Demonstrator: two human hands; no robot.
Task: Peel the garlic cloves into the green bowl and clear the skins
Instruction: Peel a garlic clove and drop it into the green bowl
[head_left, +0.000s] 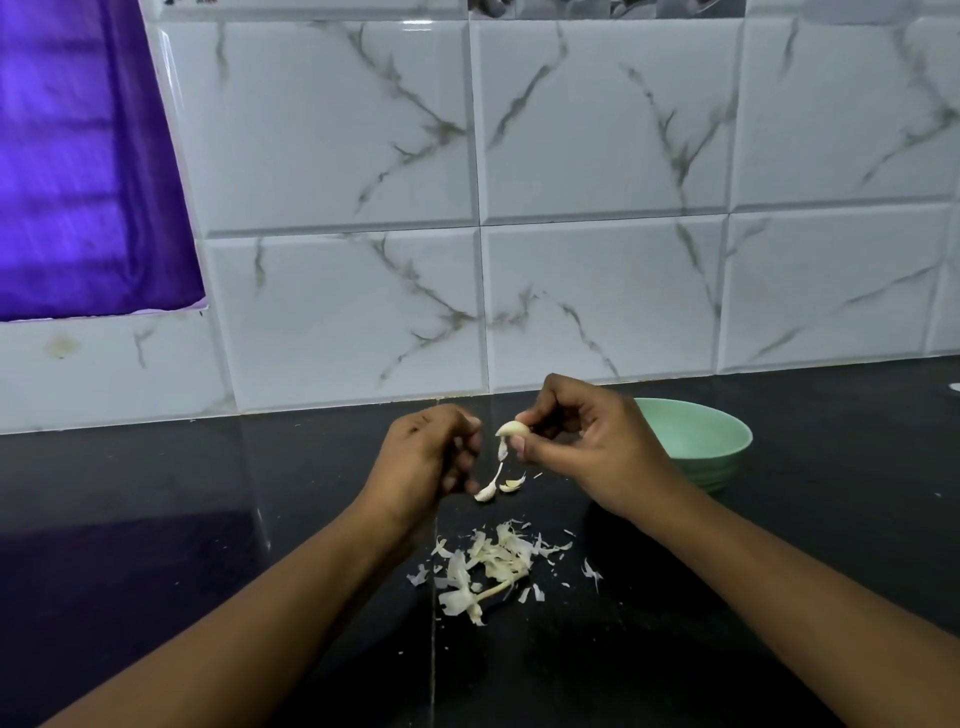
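While the right hand (582, 441) pinches a garlic clove (514, 429) between thumb tip and forefinger tip, its remaining fingers curl in toward the palm. The clove is held in the air above the black counter (208, 519). It is pale and mostly bare, with one strip of skin (502, 450) hanging from its lower side.

The left hand (426, 457) is positioned just beside the clove, on its left, and does not touch it. Its fingers are curled toward the palm. Whether they hold a fragment of skin cannot be told.

Below the gap between the two hands are two loose skin pieces (487, 493), close together. Whether they rest on the counter or are in the air cannot be told.

Nearer the person, between the two forearms, a pile of skins (493, 558) is spread on the counter. A thin pale stalk (493, 590) lies among them, and small flakes are scattered around the pile.

The green bowl (696, 441) stands upright on the counter behind the right hand. The hand covers its left part; the rim and right wall are visible. Its contents cannot be made out.

At the rear edge of the counter rises a wall of white marble-pattern tiles (597, 130). A purple cloth (78, 156) hangs at the upper left.
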